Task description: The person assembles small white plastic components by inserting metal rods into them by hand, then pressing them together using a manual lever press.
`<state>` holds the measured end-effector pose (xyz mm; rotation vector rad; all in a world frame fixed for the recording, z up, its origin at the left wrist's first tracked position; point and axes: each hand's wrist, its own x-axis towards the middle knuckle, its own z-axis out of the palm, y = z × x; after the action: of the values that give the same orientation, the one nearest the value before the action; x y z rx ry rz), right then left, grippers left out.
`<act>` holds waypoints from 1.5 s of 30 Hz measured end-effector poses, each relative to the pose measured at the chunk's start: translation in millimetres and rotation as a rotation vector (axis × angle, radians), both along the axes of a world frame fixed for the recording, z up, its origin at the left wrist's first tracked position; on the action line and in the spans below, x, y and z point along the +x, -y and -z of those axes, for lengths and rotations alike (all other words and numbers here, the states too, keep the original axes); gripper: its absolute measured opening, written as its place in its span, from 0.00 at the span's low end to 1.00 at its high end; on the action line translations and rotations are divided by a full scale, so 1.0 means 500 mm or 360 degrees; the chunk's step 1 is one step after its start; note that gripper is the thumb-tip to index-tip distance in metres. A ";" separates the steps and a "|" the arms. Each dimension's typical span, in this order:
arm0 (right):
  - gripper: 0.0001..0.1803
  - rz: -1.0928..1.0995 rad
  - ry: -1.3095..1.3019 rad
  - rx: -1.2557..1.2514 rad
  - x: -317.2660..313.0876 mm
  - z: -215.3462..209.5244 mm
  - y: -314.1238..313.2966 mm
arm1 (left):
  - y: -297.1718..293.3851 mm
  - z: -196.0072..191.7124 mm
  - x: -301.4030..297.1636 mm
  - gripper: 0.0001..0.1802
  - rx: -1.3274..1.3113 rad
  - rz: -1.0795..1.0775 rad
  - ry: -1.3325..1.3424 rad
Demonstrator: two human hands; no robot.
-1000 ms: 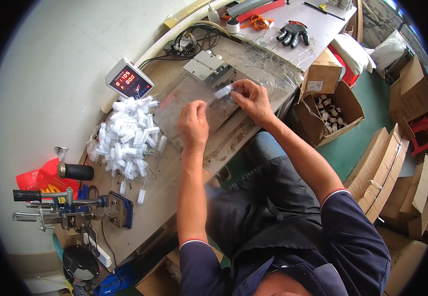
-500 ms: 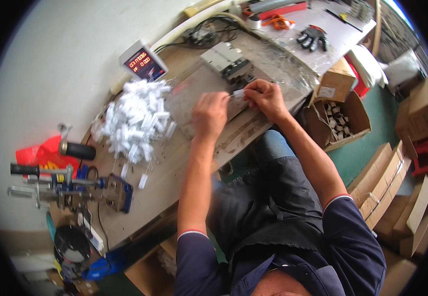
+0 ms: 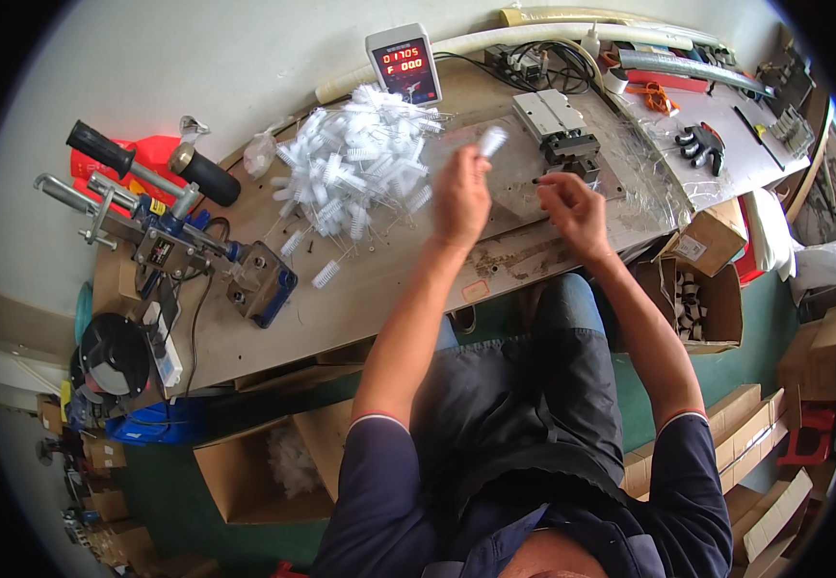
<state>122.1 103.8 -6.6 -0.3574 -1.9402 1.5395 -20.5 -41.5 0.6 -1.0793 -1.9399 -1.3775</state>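
Note:
My left hand [image 3: 463,197] is closed on a small white bristle brush [image 3: 492,142], which stands up from the fingers and is smeared by motion. Apart from it, to the right, my right hand [image 3: 574,214] is pinched in front of a small metal fixture [image 3: 570,144]. A tiny dark tip shows at its fingertips, too small to name. Left of my left hand lies a big heap of similar white brushes [image 3: 355,159] with thin wire stems. One loose brush [image 3: 326,275] rests near the table's front side.
A counter box with red digits [image 3: 405,65] stands behind the heap. On the left is a lever hand press [image 3: 196,226]. A black-and-grey glove [image 3: 702,147] lies on the right-hand table. An open carton [image 3: 717,313] with small rolled pieces stands on the floor at right.
The view has turned. Both hands were close together at a white brush before the fixture; now they are apart, the brush is in my left hand, and my right hand is off it.

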 end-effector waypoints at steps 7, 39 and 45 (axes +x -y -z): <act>0.09 -0.0136 0.0122 0.0999 -0.163 -0.012 0.198 | 0.192 -0.002 -0.082 0.07 0.0412 -0.0592 -0.0050; 0.09 -0.0168 0.0605 0.1326 -0.277 -0.023 0.269 | 0.193 0.028 -0.113 0.08 0.0408 -0.0724 0.0242; 0.10 0.0109 0.0461 0.1058 -0.277 -0.019 0.255 | 0.191 0.016 -0.106 0.08 0.0391 -0.0730 0.0214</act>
<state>-16.5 -23.5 3.0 -0.3585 -2.4950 0.7521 -73.3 -137.1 -7.4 -0.4023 -1.8927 -1.3991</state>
